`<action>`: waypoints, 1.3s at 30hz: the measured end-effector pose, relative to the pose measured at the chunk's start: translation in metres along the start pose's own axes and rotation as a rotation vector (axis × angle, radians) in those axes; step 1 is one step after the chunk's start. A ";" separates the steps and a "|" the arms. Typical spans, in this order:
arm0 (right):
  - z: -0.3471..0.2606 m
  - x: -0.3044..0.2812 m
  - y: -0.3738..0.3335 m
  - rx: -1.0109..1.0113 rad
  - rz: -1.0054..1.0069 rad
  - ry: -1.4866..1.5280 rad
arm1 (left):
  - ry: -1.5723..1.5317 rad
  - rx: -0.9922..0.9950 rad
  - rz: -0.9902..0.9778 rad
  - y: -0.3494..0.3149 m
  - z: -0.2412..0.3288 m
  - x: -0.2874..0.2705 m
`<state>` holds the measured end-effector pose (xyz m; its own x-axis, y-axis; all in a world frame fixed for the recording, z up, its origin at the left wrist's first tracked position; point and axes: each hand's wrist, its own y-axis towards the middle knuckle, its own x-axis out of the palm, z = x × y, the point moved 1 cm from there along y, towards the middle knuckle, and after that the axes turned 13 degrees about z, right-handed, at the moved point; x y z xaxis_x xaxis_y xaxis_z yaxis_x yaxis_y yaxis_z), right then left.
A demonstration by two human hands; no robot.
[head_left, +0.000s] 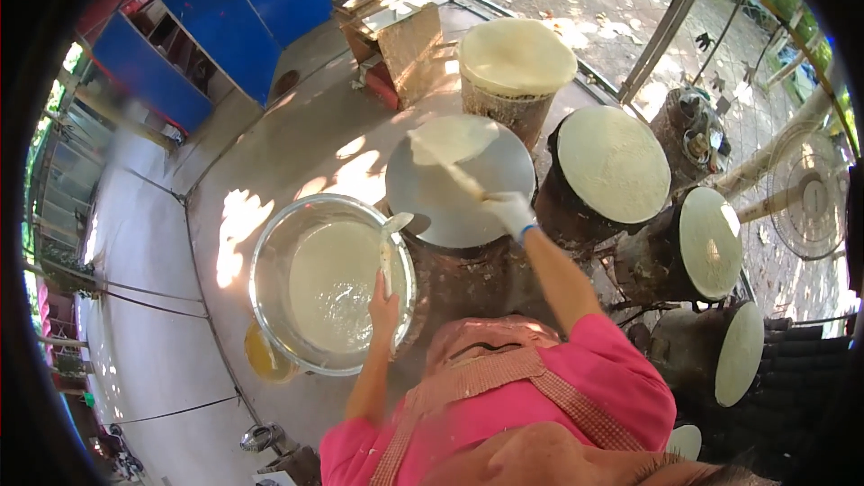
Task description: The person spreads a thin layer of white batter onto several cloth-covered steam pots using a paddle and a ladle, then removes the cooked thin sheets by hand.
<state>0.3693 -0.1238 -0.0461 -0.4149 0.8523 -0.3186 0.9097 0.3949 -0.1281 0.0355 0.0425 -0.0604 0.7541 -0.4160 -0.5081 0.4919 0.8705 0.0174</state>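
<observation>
My left hand (384, 310) grips the handle of a ladle (386, 261). Its bowl tips up at the right rim of a wide metal basin (259, 256), which holds pale liquid batter (331, 283). Ahead lies a round grey griddle (418, 202) with a pale patch of batter (455, 135) on its far part. My right hand (511, 211), in a white glove, is closed round a long light-coloured spreader (461, 178). The spreader reaches over the griddle toward the batter patch; its far end is blurred, so contact cannot be told.
Several drum stoves curve round to my right, their round tops covered with pale sheets, such as the nearest sheet (615, 164). A yellow container (264, 353) sits beside the basin. Farther off are a wooden box (400, 49), blue panels (211, 18) and a standing fan (810, 189).
</observation>
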 end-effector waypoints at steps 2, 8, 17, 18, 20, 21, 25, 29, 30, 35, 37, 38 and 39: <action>0.012 -0.049 0.011 0.098 0.029 0.213 | 0.011 0.052 -0.007 0.001 -0.001 -0.010; 0.029 0.014 -0.003 0.303 -0.110 0.380 | 0.108 -0.095 -0.052 0.000 -0.011 0.000; 0.017 -0.058 0.057 0.393 -0.337 0.291 | 0.130 -0.264 0.035 -0.017 0.001 0.029; 0.018 -0.053 0.054 0.397 -0.419 0.291 | 0.131 -0.241 0.075 -0.020 0.009 0.032; 0.016 -0.074 0.064 0.423 -0.497 0.305 | 0.165 -0.203 0.107 -0.027 0.028 0.033; 0.009 -0.088 0.078 0.455 -0.443 0.234 | 0.197 -0.147 0.137 -0.024 0.038 0.034; 0.026 -0.090 0.154 0.344 -0.321 0.242 | 0.233 -0.050 0.169 -0.025 0.033 0.041; 0.005 -0.077 0.114 0.509 -0.586 0.098 | 0.190 -0.112 0.210 -0.039 0.036 0.039; 0.077 -0.075 0.128 0.290 -0.588 0.201 | 0.168 -0.149 0.205 -0.038 0.048 0.046; 0.004 -0.094 0.188 0.379 -0.475 0.035 | 0.066 -0.534 0.289 -0.084 0.018 0.043; -0.001 -0.076 0.185 0.332 -0.392 0.095 | 0.171 -0.239 0.344 -0.111 -0.024 0.049; -0.003 -0.068 0.175 0.364 -0.509 0.013 | 0.181 -0.249 0.350 -0.124 -0.039 0.045; -0.004 -0.060 0.170 0.387 -0.623 -0.069 | 0.171 -0.284 0.319 -0.129 -0.049 0.045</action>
<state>0.5484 -0.1063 -0.0446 -0.8663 0.4808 -0.1354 0.4517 0.6385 -0.6231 -0.0155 -0.0759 -0.1280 0.7544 -0.0868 -0.6506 0.0898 0.9956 -0.0286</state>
